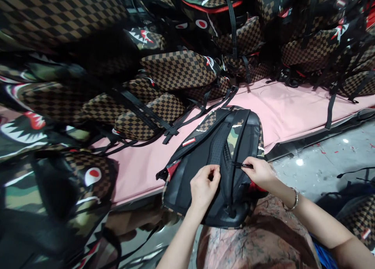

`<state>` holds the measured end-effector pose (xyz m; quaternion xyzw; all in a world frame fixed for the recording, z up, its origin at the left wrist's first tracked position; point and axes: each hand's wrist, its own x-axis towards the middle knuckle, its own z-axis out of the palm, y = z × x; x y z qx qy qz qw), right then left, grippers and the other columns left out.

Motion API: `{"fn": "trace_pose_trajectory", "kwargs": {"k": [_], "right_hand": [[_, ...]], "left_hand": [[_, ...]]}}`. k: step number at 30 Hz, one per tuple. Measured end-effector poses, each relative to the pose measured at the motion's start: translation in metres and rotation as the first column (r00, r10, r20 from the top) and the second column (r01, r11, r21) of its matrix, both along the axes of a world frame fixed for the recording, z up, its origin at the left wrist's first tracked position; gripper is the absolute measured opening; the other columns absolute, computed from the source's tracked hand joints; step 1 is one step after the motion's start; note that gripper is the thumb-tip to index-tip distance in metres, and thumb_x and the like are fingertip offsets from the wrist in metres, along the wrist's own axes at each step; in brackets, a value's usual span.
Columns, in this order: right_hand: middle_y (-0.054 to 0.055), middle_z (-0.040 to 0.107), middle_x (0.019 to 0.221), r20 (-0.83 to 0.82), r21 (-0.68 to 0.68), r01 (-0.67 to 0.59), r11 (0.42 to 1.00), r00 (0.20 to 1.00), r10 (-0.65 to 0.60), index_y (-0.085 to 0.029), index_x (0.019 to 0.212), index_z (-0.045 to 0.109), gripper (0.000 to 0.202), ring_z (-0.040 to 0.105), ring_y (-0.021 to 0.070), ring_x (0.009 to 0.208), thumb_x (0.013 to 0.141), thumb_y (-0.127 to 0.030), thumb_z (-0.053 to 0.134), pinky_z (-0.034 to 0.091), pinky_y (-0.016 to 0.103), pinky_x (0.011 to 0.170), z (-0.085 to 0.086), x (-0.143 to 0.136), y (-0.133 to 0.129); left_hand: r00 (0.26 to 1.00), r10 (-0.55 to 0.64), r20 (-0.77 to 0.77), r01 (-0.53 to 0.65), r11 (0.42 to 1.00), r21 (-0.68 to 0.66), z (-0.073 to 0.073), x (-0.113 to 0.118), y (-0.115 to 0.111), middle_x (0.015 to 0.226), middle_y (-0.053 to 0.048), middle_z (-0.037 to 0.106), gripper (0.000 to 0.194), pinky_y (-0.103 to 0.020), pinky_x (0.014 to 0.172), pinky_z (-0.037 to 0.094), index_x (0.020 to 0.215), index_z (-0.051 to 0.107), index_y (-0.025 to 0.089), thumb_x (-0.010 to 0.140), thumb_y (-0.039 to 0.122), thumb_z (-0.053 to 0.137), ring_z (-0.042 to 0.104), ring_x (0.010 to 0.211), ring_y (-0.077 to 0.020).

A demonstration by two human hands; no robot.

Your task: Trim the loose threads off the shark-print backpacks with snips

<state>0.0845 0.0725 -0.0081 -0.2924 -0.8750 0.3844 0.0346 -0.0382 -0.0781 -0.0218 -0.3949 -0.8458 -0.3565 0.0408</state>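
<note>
A black backpack [196,183] with checkered and camouflage trim lies back side up, partly on the pink table edge and partly over my lap. Over its middle, my left hand [205,183] is closed in a pinch; whatever is between the fingertips is too small to name. My right hand [259,172] pinches a small black tool, its thin dark tip pointing left at the backpack's shoulder strap [241,138]. Near the pack's left edge shows a red and white label [189,142].
Checkered bags [178,69] with dangling black straps are piled along the back of the pink table [137,163]. At the left stands a camouflage bag [93,177] with a red eye patch. More bags [359,222] are at the lower right, by the grey floor [319,159].
</note>
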Motion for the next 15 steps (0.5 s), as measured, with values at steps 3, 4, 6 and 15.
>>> {"fn": "trace_pose_trajectory", "kwargs": {"k": [3, 4, 6, 15], "right_hand": [[0.004, 0.063, 0.092, -0.072, 0.143, 0.000, 0.990, 0.997, 0.010, -0.019, 0.102, 0.054, 0.021, 0.058, 0.0168, 0.080, 0.084, -0.031, 0.050, 0.039, 0.026, 0.070, 0.013, 0.001, -0.001], [0.004, 0.062, 0.093, -0.088, 0.213, -0.017, 0.977, 0.995, 0.037, -0.019, 0.103, 0.053, 0.020, 0.057, 0.0174, 0.083, 0.087, -0.030, 0.047, 0.038, 0.026, 0.072, 0.017, 0.000, -0.002], [0.006, 0.061, 0.091, -0.065, 0.368, -0.089, 0.925, 0.990, 0.121, -0.018, 0.098, 0.054, 0.017, 0.054, 0.0187, 0.086, 0.090, -0.028, 0.043, 0.037, 0.027, 0.073, 0.023, -0.003, -0.004], [0.007, 0.057, 0.082, 0.123, 0.574, -0.315, 0.756, 0.946, 0.300, -0.018, 0.090, 0.056, 0.014, 0.050, 0.0200, 0.080, 0.088, -0.027, 0.047, 0.033, 0.030, 0.066, 0.035, -0.016, -0.014]], "left_hand": [[1.000, 0.019, 0.011, -0.019, 1.000, 0.022, -0.001, 0.002, -0.002, 0.074, -0.002, 0.066, 0.012, -0.023, 0.060, 0.046, 0.077, 0.061, 0.017, 0.080, 0.023, 0.051, 0.061, 0.066, -0.0135], [1.000, 0.008, -0.007, -0.008, 1.000, 0.025, -0.001, 0.003, -0.001, 0.074, -0.002, 0.065, 0.012, -0.023, 0.061, 0.046, 0.077, 0.061, 0.017, 0.080, 0.022, 0.050, 0.060, 0.066, -0.0133], [0.998, -0.012, -0.061, 0.014, 1.000, 0.028, -0.001, 0.006, 0.001, 0.072, -0.002, 0.064, 0.011, -0.023, 0.061, 0.046, 0.076, 0.059, 0.017, 0.080, 0.021, 0.050, 0.059, 0.064, -0.0132], [0.922, -0.031, -0.387, 0.026, 1.000, -0.017, -0.001, 0.012, 0.005, 0.073, -0.005, 0.064, 0.008, -0.026, 0.064, 0.043, 0.078, 0.059, 0.015, 0.080, 0.017, 0.051, 0.058, 0.067, -0.0158]]}}
